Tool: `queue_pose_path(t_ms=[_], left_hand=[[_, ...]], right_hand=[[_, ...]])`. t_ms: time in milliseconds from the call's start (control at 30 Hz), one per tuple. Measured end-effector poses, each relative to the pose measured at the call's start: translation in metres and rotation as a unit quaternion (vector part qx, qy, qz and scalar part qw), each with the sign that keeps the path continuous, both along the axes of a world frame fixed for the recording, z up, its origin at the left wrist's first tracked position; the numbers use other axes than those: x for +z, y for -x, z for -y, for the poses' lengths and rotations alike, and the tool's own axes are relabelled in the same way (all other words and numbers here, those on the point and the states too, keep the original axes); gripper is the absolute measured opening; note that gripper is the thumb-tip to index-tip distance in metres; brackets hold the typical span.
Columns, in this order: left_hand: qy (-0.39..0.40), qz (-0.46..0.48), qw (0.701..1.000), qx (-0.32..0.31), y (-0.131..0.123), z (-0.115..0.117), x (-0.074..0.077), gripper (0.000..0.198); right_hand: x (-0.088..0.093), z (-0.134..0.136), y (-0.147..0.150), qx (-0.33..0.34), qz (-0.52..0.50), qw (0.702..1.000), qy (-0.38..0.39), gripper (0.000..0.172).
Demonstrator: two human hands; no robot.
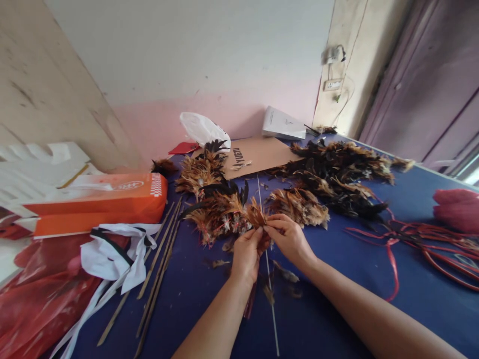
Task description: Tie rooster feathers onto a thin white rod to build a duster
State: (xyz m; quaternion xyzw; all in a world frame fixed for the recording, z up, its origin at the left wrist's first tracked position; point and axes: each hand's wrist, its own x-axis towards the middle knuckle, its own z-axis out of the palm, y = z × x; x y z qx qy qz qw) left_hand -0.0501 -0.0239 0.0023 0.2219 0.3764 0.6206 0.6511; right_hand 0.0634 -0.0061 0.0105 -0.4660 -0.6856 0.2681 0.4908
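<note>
So, left hand and right hand pinch brown feather bunch over bench, its base hidden behind fingers; feather heap at 2 o'clock; red cords cut off at 3 o'clock.

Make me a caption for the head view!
Left-hand grip and right-hand grip pinch a feather bunch above a blue table.

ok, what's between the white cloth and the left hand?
In the head view: several thin sticks next to the white cloth, then blue tabletop with a loose feather near the left hand.
</note>
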Motion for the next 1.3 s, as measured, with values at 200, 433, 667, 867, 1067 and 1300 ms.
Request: queue_pose_path(t_ms=[200,433,667,867,1067,1300], left_hand=[[-0.007,0.015,1.0,-0.024,0.001,-0.001,0.0,0.02],[0.025,0.008,0.997,-0.077,0.005,-0.001,0.006,0.016],[0.024,0.002,0.995,-0.098,0.006,-0.001,0.006,0.017],[0.011,-0.046,0.992,-0.117,0.007,0.0,0.007,0.02],[0.009,-0.116,0.981,-0.158,0.01,0.001,0.009,0.021],[-0.031,-0.179,0.972,-0.15,0.012,0.001,0.006,0.022]], right_hand=[[0.006,0.005,-0.004,0.001,0.105,0.993,-0.057,0.023],[0.007,-0.005,-0.011,0.134,-0.07,0.981,0.124,0.022],[0.014,-0.008,-0.02,0.154,-0.21,0.927,0.268,0.02],[0.017,-0.007,-0.019,0.142,-0.204,0.932,0.262,0.019],[0.017,-0.009,-0.024,0.165,-0.152,0.943,0.247,0.011],[0.026,-0.007,-0.028,0.186,-0.135,0.943,0.241,0.017]])
